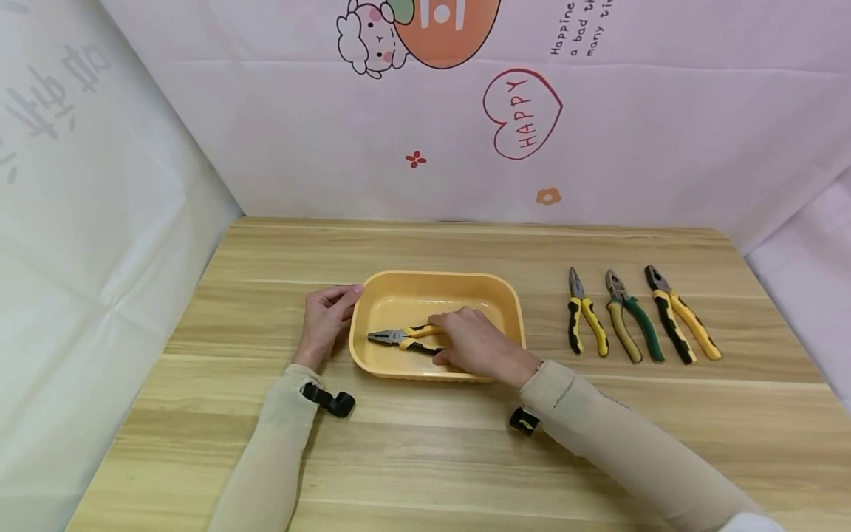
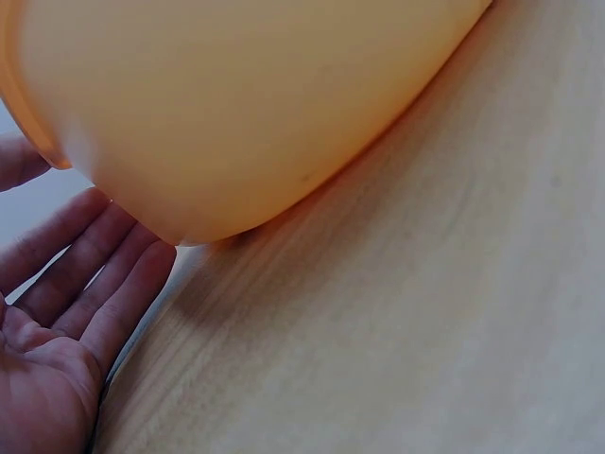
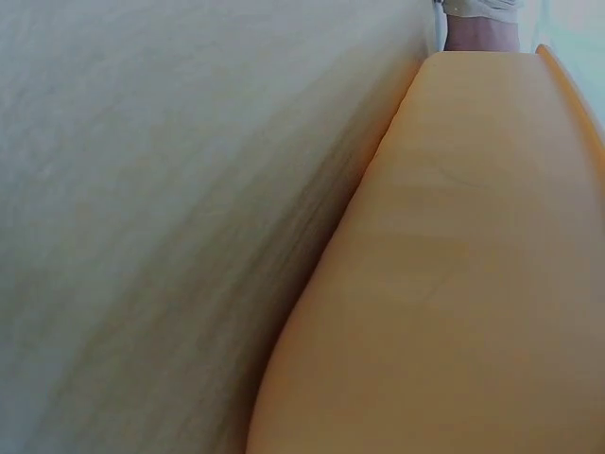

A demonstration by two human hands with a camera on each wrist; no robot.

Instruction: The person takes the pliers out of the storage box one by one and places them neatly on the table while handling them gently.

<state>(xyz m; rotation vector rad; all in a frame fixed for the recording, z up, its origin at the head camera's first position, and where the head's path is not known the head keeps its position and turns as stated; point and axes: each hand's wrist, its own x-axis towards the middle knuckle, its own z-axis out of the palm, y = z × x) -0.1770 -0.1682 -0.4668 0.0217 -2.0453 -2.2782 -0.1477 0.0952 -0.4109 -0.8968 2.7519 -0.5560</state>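
A yellow plastic basin (image 1: pixel 372 284) stands on the table. Inside it lies a pair of combination pliers (image 1: pixel 399 337) with yellow-and-black handles, jaws toward the left. My right hand (image 1: pixel 475 341) reaches into the basin and grips the plier handles, fingers on the far one and thumb by the near one; it hides the handle ends. At the basin's left end my left hand (image 1: pixel 324 321) touches the outer wall with nearly straight fingers (image 2: pixel 90 260), thumb at the rim. In the right wrist view only the basin's outer wall (image 3: pixel 454 246) shows, not the right hand.
Right of the basin, three tools lie in a row: yellow-and-black long-nose pliers (image 1: pixel 585 314), green-handled pliers (image 1: pixel 633 318) and larger yellow-and-black pliers (image 1: pixel 679 314). The wooden table (image 1: pixel 412 458) ends at a printed white cloth (image 1: pixel 319 148) behind.
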